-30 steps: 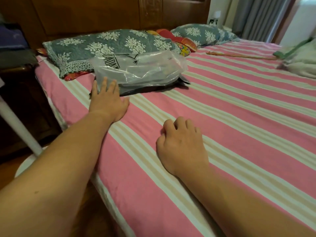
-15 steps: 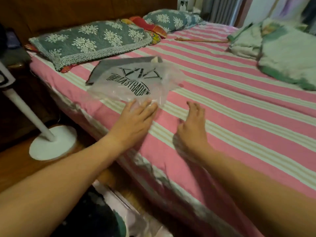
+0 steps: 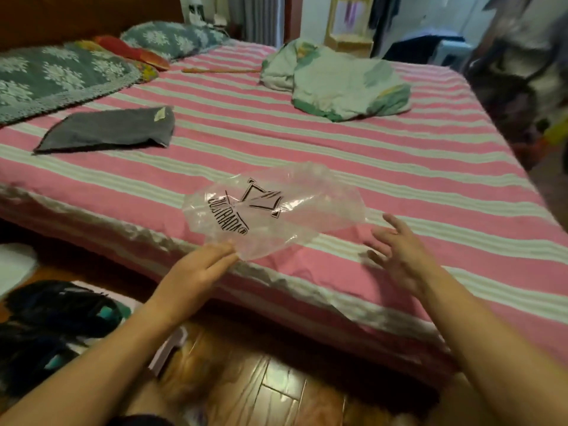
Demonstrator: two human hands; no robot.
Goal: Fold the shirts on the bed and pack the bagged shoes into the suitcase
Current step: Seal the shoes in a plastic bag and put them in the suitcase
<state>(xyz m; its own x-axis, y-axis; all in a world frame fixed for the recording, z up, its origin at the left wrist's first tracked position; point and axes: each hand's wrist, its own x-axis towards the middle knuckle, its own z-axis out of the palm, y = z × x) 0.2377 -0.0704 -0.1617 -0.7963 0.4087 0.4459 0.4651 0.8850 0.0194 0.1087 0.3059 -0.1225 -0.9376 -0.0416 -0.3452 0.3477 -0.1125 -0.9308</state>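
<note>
A clear plastic bag (image 3: 276,210) with black printed lettering hangs just above the near edge of the pink striped bed (image 3: 368,155). My left hand (image 3: 196,272) holds the bag by its near edge, fingers stretched along it. Pink sheet shows through the bag and I see nothing inside it. My right hand (image 3: 399,250) hovers to the right of the bag, fingers spread, touching nothing. A folded grey shirt (image 3: 110,130) lies flat on the bed at the left. Dark things with teal patches (image 3: 55,321) sit on the floor at the lower left, blurred.
Floral grey pillows (image 3: 61,75) line the headboard at the left. A crumpled pale green blanket (image 3: 338,84) lies at the far side of the bed. A thin orange stick (image 3: 221,70) lies near it. Wooden floor (image 3: 276,388) shows below the bed edge.
My left hand has drawn the plastic bag off the grey shirt toward the bed's near edge. My right hand has lifted off the sheet and spread. The view has swung right.
</note>
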